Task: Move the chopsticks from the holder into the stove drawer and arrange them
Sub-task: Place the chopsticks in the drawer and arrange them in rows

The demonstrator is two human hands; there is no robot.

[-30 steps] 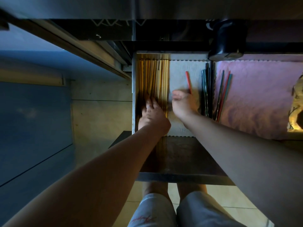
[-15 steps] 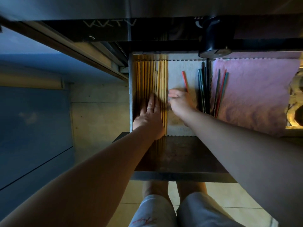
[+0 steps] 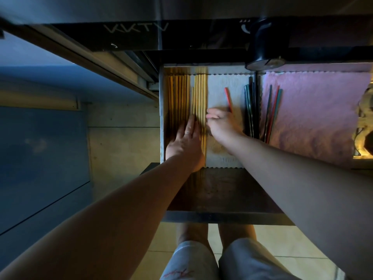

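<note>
The stove drawer stands pulled out, its thin metal left wall serving as a stop against which the wooden chopsticks are packed; these are slim, straight, pale yellow sticks lying side by side lengthways, probably so they stay parallel and take little room. The left hand lies flat and open on them, fingers together and extended, gripping nothing, apparently pressing the bundle down and toward the wall. A narrow gap splits the row into two groups just beyond its fingertips. Next comes a white, wavy-edged liner, soft and paper-like, which likely keeps the sticks off the bare metal. The right hand sits beside the yellow row, fingers bent toward it; it is blurred, so whether it pinches a stick cannot be told. A single red chopstick lies slightly askew just beyond it. Further right, dark chopsticks lean along a divider, and coloured chopsticks rest on a pink liner with a fuzzy, cloth-like look.
</note>
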